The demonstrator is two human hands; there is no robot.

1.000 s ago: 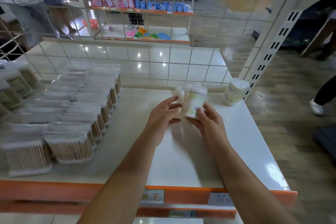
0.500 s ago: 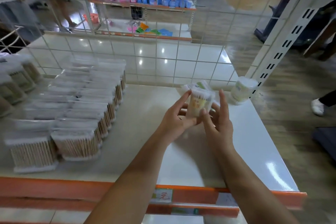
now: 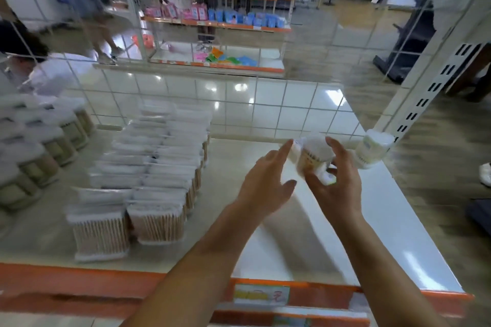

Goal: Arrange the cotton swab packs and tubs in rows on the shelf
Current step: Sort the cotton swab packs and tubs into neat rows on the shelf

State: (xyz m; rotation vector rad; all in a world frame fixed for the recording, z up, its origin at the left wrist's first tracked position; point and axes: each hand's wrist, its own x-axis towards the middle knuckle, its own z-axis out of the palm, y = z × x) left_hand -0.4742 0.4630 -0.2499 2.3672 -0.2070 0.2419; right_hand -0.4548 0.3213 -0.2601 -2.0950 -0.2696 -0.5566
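A person's right hand (image 3: 336, 180) holds a small tub of cotton swabs (image 3: 313, 158) above the white shelf (image 3: 385, 233), toward its back right corner, fingers curled around it. The left hand (image 3: 265, 180) hovers just beside the tub, fingers straight and apart. Another tub (image 3: 372, 150) stands at the back right corner. Rows of swab packs (image 3: 148, 180) fill the shelf's left side.

Right hand (image 3: 338, 188) grips swab tub (image 3: 313, 158) (blurred); left hand (image 3: 265, 180) flat beside it, above shelf (image 3: 385, 220).
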